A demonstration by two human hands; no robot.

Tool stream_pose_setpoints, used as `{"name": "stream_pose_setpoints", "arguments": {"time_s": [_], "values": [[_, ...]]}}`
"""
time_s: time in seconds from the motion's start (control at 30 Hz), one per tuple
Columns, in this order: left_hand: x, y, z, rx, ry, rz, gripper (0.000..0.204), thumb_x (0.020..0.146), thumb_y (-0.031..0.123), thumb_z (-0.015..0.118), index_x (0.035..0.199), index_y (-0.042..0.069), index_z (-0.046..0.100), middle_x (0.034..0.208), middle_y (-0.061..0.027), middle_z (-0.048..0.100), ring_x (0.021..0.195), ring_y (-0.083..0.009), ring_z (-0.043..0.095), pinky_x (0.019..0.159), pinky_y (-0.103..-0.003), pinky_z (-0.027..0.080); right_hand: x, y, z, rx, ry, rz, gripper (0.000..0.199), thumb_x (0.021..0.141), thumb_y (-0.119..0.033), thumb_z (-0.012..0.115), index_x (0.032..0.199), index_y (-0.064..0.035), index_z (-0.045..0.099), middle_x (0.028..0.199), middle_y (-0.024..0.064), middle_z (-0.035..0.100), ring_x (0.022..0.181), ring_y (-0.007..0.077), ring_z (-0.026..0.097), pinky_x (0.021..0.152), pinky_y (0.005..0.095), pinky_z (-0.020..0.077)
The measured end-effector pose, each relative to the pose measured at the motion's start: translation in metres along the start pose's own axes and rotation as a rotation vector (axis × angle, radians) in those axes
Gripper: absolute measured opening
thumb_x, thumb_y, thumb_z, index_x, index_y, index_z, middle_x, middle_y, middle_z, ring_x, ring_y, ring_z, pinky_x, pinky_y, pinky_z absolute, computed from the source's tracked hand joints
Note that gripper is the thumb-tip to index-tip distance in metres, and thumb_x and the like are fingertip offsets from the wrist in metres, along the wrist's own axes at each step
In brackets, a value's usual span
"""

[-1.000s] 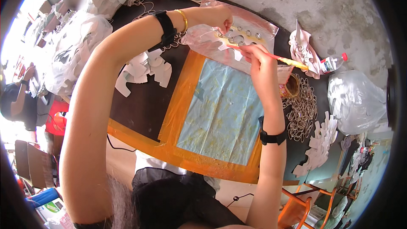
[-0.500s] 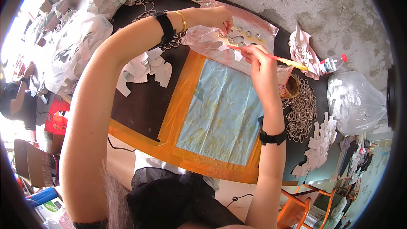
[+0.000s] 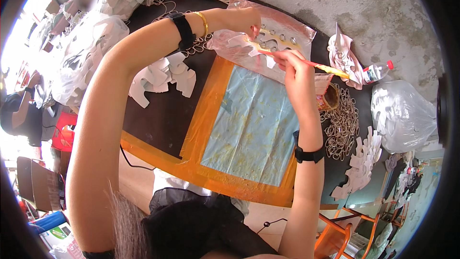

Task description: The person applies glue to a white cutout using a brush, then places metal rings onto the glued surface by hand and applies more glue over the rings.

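My right hand (image 3: 293,64) grips a thin brush (image 3: 326,68) with a red handle smeared yellow toward its right end. The brush's left end reaches a white cut-out piece (image 3: 249,45) on a clear pinkish plastic sheet (image 3: 297,25). Just above that piece is my left hand (image 3: 248,20), fingers bent down and pinched together; whatever lies between the fingertips is hidden. Several metal rings (image 3: 281,37) rest along a yellowish strip on the sheet, right of the left hand. A tub (image 3: 329,100) with brownish-yellow residue stands right of my right wrist.
A pale blue sheet (image 3: 254,124) edged with orange tape covers the table's near middle. White cut-outs (image 3: 160,77) lie left, a heap of metal rings (image 3: 342,129) right. Further right are a plastic bottle (image 3: 377,73) and a clear bag (image 3: 402,112). Another person (image 3: 21,115) sits far left.
My left hand has dipped slightly and its fingers point more downward at the white piece. The right hand with the brush stays almost in place.
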State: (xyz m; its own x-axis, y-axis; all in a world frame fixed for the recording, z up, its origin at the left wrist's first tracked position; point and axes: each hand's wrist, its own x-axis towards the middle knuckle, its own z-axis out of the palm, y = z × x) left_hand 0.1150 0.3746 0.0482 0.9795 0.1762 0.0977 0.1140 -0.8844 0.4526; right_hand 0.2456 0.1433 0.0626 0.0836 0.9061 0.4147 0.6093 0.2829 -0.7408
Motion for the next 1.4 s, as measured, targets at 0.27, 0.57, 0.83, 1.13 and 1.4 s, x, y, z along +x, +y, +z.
{"name": "stream_pose_setpoints", "arguments": {"time_s": [0.27,0.57,0.83,1.13,1.4], "values": [[0.004,0.009,0.001,0.111,-0.036,-0.099,0.020,0.069,0.014,0.075,0.084,0.001,0.071,0.081,-0.0103,0.069,0.079,-0.0211,0.066,0.070,-0.033,0.051,0.000,0.000,-0.002,-0.002,-0.007,0.002,0.024,0.095,0.005,0.040,0.102,0.0066,0.063,0.099,0.0135,0.064,0.093,0.0224,0.067,0.083,0.0315,0.0546],[0.006,-0.004,0.011,0.057,0.043,-0.099,0.021,0.063,0.016,0.077,0.078,0.002,0.070,0.077,-0.0098,0.071,0.075,-0.0220,0.068,0.068,-0.034,0.052,-0.001,0.001,-0.003,-0.028,-0.015,-0.018,0.024,0.096,0.002,0.040,0.102,0.0068,0.063,0.099,0.0134,0.064,0.091,0.0216,0.067,0.080,0.0298,0.0539],[0.008,0.000,0.008,0.112,0.004,-0.137,0.018,0.064,0.013,0.073,0.079,0.003,0.073,0.075,-0.0092,0.069,0.075,-0.0208,0.067,0.068,-0.032,0.051,0.000,0.008,0.000,0.003,0.020,-0.075,0.022,0.087,0.008,0.046,0.099,0.0045,0.064,0.091,0.0161,0.063,0.084,0.0254,0.067,0.074,0.0317,0.0537],[-0.069,0.039,-0.052,0.211,0.203,-0.222,0.027,0.071,0.017,0.073,0.095,0.002,0.070,0.086,-0.0119,0.068,0.080,-0.0242,0.066,0.073,-0.034,0.052,0.001,0.018,-0.004,-0.020,0.040,-0.129,0.027,0.085,0.009,0.044,0.101,0.0038,0.065,0.095,0.0181,0.066,0.089,0.0308,0.067,0.078,0.0365,0.0526],[-0.223,0.054,-0.048,0.258,0.217,-0.313,0.037,0.081,0.021,0.067,0.111,-0.001,0.063,0.101,-0.0160,0.066,0.093,-0.0292,0.064,0.079,-0.038,0.051,0.000,-0.027,-0.027,-0.208,0.142,-0.270,0.054,0.081,0.011,0.043,0.133,-0.0026,0.050,0.107,0.0222,0.064,0.091,0.0324,0.067,0.079,0.0366,0.0509]]}}
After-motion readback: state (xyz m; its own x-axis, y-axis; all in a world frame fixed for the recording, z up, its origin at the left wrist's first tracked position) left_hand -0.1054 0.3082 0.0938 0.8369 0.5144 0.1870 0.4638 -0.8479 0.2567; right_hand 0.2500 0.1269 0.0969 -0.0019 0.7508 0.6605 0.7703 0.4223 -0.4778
